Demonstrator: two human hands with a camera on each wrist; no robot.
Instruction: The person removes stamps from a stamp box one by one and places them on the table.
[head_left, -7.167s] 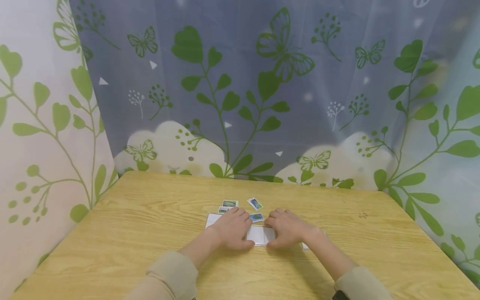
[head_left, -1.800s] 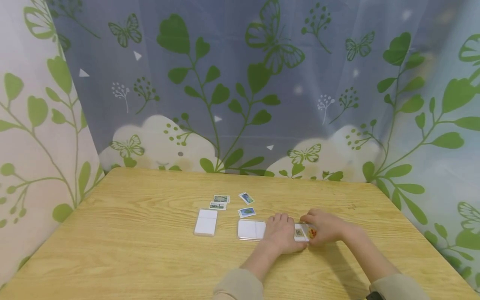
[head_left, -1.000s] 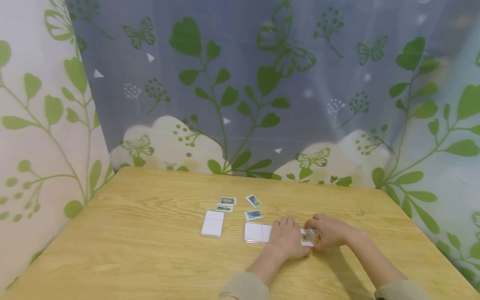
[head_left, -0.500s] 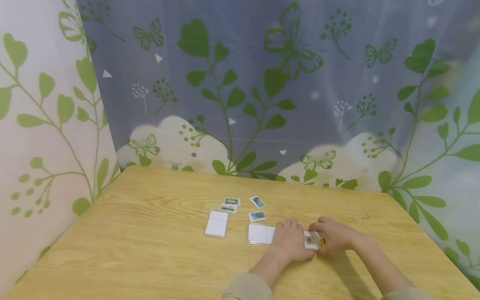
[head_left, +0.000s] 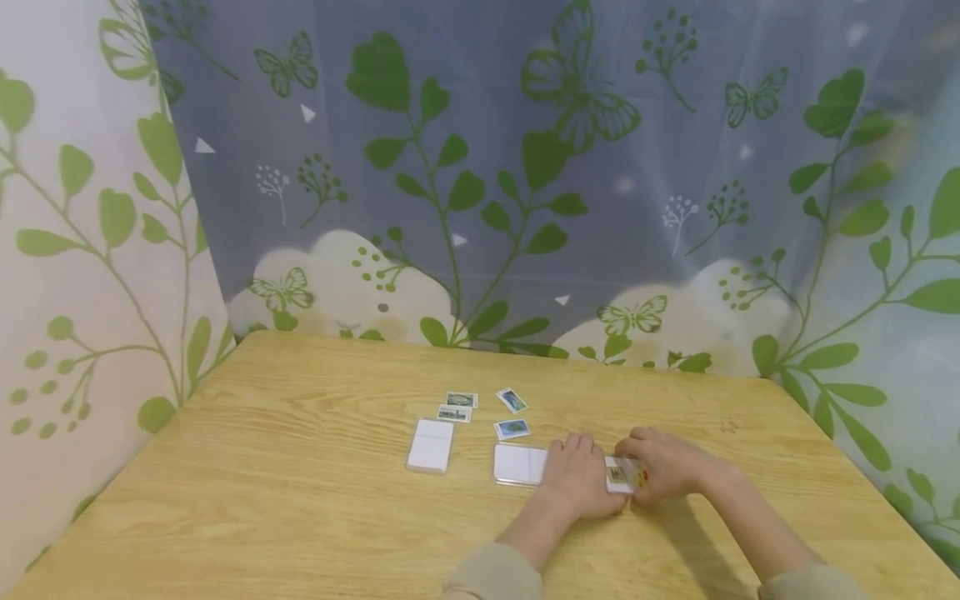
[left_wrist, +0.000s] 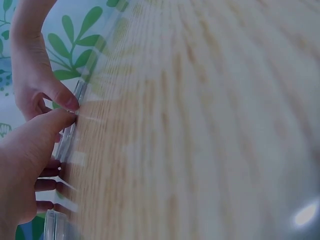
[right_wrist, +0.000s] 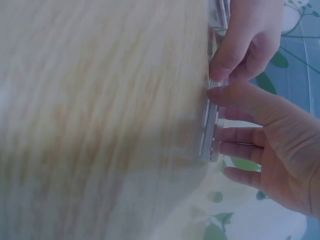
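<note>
A flat clear plastic case with a white insert lies on the table between my hands, a small brown stamp and a red-and-yellow picture showing through it. My left hand holds its left part, thumb on the near edge and fingers over the far side. At the right end, my right hand grips the case, covering part of it. In the left wrist view, the thumbs of my left hand and right hand meet at the case edge. The right wrist view shows the thin case side beside the right thumb.
Left of my left hand lies a second clear case with a white insert, partly hidden by it. Another white case lies farther left. Behind them are several loose stamps, including a blue one and a green one.
Since the earliest frame, both hands have moved right from the middle case to the right-hand case. Over the last two seconds they stay on it with hardly any visible change.
</note>
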